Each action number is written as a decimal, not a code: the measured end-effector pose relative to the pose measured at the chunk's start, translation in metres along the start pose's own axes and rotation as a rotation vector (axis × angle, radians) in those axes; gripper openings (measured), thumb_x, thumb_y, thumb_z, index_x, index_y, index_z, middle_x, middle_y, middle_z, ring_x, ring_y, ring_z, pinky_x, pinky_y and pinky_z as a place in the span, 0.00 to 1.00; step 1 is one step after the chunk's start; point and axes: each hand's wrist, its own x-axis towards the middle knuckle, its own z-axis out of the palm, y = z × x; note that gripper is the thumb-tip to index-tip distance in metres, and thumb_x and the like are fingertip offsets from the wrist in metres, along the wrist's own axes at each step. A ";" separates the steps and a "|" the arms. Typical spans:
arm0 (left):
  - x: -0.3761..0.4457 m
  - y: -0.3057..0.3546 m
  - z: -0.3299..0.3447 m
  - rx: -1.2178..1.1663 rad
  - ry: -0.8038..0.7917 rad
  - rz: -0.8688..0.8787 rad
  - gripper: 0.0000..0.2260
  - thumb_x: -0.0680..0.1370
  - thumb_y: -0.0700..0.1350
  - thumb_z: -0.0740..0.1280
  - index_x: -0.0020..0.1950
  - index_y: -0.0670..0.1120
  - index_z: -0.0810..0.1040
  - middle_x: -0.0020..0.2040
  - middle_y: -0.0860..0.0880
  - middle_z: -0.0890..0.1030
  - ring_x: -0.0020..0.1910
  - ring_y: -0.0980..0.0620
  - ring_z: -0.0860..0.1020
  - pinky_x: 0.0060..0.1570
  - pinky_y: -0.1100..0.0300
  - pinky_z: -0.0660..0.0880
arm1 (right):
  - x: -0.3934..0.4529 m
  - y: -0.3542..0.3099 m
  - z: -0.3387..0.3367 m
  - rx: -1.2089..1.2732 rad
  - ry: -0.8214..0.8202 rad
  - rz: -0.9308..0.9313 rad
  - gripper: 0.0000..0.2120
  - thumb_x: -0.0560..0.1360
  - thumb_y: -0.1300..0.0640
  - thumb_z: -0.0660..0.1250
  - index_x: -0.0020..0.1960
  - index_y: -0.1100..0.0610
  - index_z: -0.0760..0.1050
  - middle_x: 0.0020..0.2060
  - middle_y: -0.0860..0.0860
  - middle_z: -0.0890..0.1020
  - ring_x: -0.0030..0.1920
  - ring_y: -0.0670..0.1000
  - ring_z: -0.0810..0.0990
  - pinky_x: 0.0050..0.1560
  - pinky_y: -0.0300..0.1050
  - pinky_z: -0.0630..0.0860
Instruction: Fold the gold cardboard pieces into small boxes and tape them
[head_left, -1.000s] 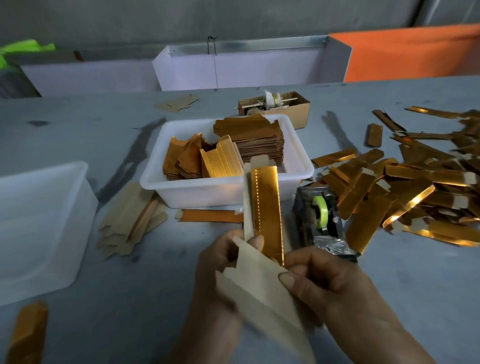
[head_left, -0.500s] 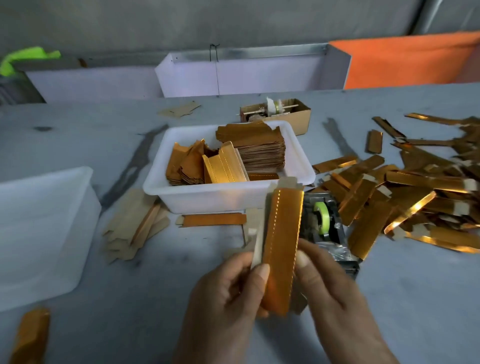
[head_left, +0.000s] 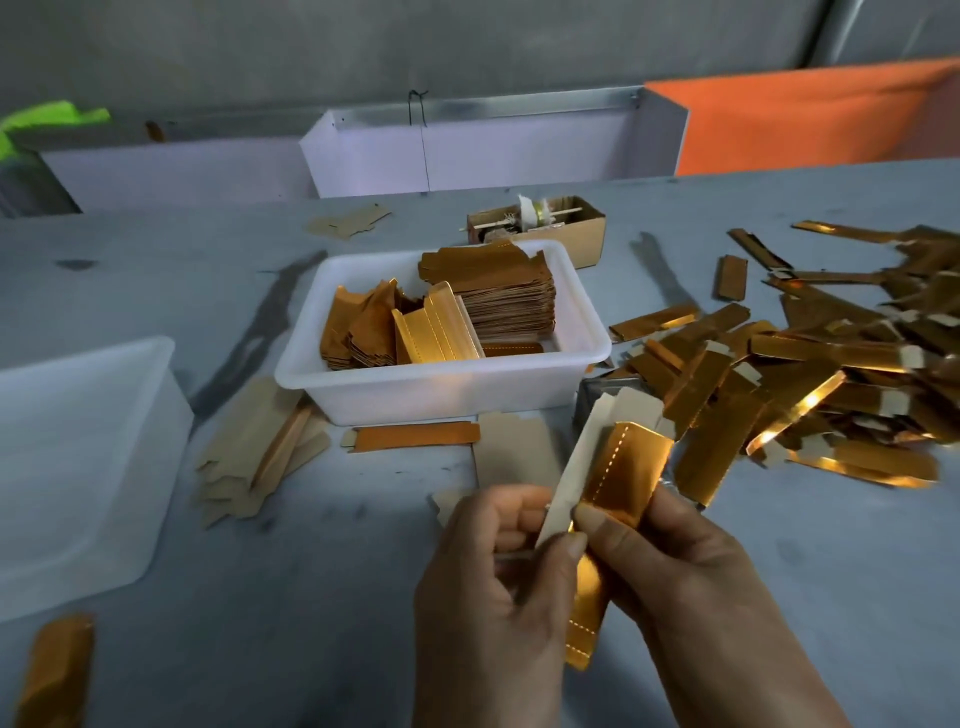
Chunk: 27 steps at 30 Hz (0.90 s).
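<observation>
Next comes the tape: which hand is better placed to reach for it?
Probably the right hand. The dispenser, mostly hidden behind the gold piece, sits just beyond it on the right side. The left hand pinches the piece's plain flap and could keep holding it.

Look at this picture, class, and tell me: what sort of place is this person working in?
Probably a small packaging workshop doing hand assembly. A white bin holds stacked flat gold blanks, a big heap of folded gold pieces covers the grey worktable, and both hands fold another piece.
</observation>
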 end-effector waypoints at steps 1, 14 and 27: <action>-0.001 0.001 0.001 -0.020 0.008 -0.010 0.09 0.69 0.45 0.74 0.45 0.55 0.80 0.41 0.57 0.83 0.42 0.58 0.82 0.42 0.63 0.79 | -0.001 -0.001 -0.001 -0.003 -0.008 -0.007 0.12 0.60 0.56 0.70 0.42 0.47 0.83 0.40 0.54 0.85 0.42 0.52 0.84 0.46 0.48 0.80; -0.007 0.003 0.005 0.546 -0.007 0.597 0.21 0.81 0.54 0.54 0.42 0.49 0.85 0.39 0.52 0.79 0.34 0.57 0.76 0.31 0.71 0.69 | -0.012 -0.015 -0.015 -0.007 -0.065 0.087 0.11 0.63 0.48 0.64 0.40 0.48 0.83 0.38 0.56 0.85 0.40 0.55 0.84 0.39 0.44 0.80; 0.000 0.000 0.004 -0.043 -0.154 -0.202 0.06 0.68 0.45 0.76 0.37 0.53 0.80 0.35 0.56 0.83 0.34 0.61 0.80 0.35 0.71 0.73 | -0.009 -0.005 -0.017 -0.214 0.048 0.071 0.06 0.64 0.57 0.71 0.41 0.51 0.80 0.32 0.45 0.85 0.33 0.41 0.82 0.29 0.29 0.73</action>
